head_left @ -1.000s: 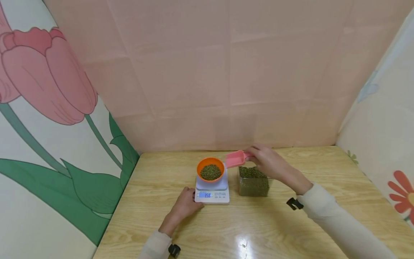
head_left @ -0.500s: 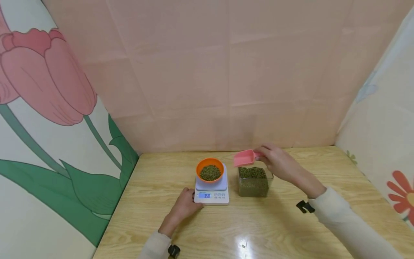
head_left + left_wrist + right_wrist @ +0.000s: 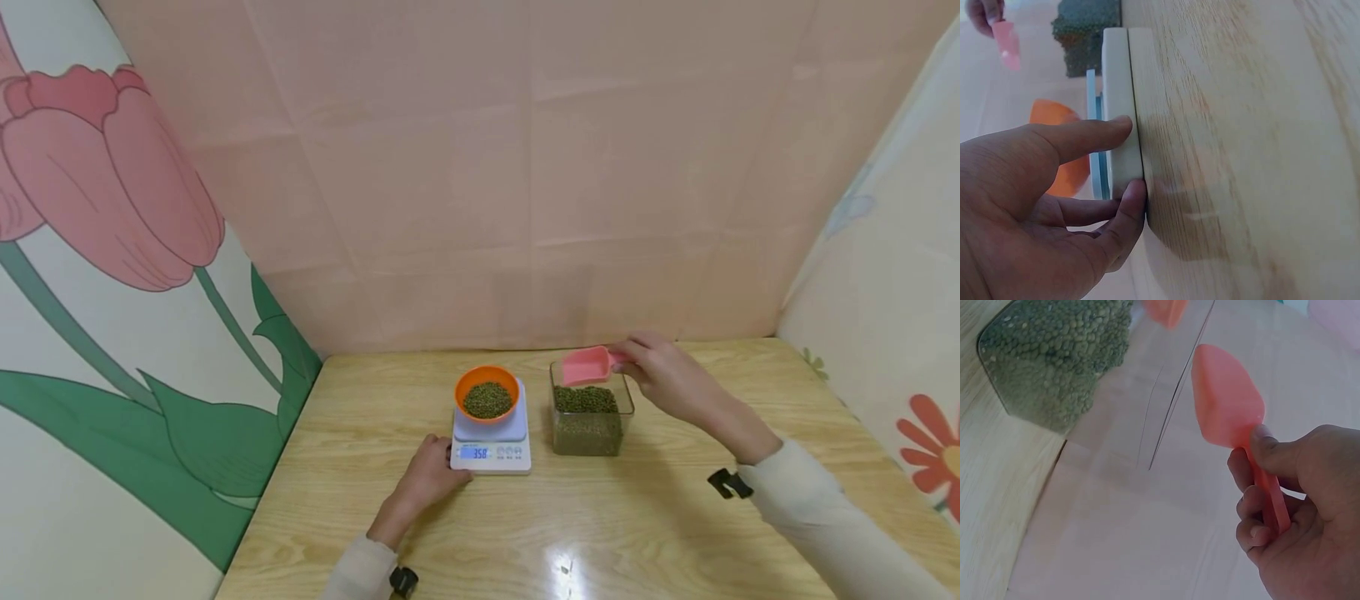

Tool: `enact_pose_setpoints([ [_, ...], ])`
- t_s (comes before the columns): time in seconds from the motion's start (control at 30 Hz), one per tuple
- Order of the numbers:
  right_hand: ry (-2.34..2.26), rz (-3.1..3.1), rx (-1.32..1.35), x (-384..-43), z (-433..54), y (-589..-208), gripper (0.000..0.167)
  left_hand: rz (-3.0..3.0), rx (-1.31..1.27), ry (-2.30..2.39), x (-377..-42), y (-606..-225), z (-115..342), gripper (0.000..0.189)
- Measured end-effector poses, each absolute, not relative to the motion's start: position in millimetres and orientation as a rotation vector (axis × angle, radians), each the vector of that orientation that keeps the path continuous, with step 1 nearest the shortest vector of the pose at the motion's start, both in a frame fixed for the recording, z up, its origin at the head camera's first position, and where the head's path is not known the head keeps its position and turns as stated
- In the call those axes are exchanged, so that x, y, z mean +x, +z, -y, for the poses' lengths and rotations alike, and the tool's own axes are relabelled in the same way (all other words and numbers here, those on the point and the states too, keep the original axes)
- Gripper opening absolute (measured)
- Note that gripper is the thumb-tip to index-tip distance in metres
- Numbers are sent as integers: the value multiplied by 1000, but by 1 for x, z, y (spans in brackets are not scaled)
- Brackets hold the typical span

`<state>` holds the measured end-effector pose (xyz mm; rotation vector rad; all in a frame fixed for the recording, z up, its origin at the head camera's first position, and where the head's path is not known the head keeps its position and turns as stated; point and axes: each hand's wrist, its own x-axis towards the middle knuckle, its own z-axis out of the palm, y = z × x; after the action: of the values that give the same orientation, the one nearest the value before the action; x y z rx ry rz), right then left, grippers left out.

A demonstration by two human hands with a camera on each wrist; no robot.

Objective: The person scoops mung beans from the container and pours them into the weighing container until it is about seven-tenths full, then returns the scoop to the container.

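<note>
My right hand (image 3: 660, 372) grips the handle of a pink scoop (image 3: 587, 366), held over the clear container (image 3: 587, 435) of green mung beans (image 3: 588, 400). No beans show in the scoop's pan. In the right wrist view, fingers and thumb wrap the handle of the scoop (image 3: 1225, 397). My left hand (image 3: 431, 473) holds the front left corner of a white kitchen scale (image 3: 491, 432). The left wrist view has the thumb on the front face of the scale (image 3: 1116, 81), with curled fingers at its side. An orange bowl (image 3: 487, 374) with mung beans sits on the scale, whose display (image 3: 476, 453) reads 358.
The light wooden table (image 3: 660, 533) carries the scale and, to its right, the container. A pink covering (image 3: 420, 167) hangs behind the back edge. Side panels with a painted tulip (image 3: 112, 183) and a red flower (image 3: 933, 450) flank the table.
My right hand has carried the scoop rightward, from beside the orange bowl to above the bean container. My left hand stays at the scale, and the display still reads 358.
</note>
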<state>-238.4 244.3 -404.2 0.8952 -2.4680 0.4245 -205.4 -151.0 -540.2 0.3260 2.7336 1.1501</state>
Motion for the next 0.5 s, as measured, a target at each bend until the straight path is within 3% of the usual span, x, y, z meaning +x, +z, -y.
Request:
enact_pose_setpoints([
  [0.5, 339, 2495, 863, -235, -257, -401, 25, -2714, 302, 1152, -205, -539, 150, 43],
])
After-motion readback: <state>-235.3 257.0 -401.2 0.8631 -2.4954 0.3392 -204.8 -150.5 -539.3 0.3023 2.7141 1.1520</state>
